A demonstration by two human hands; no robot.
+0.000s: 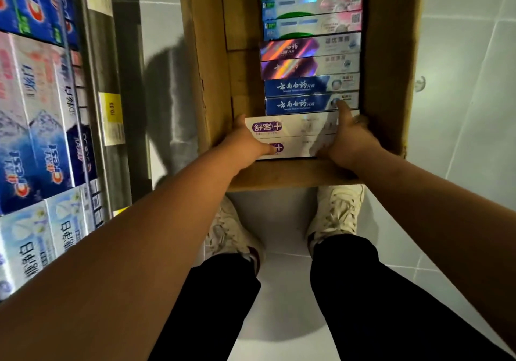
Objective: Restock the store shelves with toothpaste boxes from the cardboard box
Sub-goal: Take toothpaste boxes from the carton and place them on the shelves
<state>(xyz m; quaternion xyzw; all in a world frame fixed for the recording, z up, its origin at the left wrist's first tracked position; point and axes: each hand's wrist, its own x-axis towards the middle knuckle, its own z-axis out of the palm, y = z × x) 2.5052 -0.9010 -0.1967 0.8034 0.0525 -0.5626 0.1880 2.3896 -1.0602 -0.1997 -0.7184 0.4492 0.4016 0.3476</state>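
Note:
An open cardboard box (391,61) stands on the floor ahead of my feet, with a row of toothpaste boxes lying flat along its right side. Nearest me are two white toothpaste boxes (301,128) with purple logos. My left hand (248,144) grips their left ends and my right hand (349,137) grips their right ends. Behind them lie two blue boxes (298,95), then purple holographic, pink and green ones. The left strip of the box floor is bare cardboard.
Store shelves (92,61) stocked with toothpaste boxes (36,126) run down the left side, with yellow price tags (111,117) on the rail. My white shoes (337,212) stand on pale floor tiles just behind the box.

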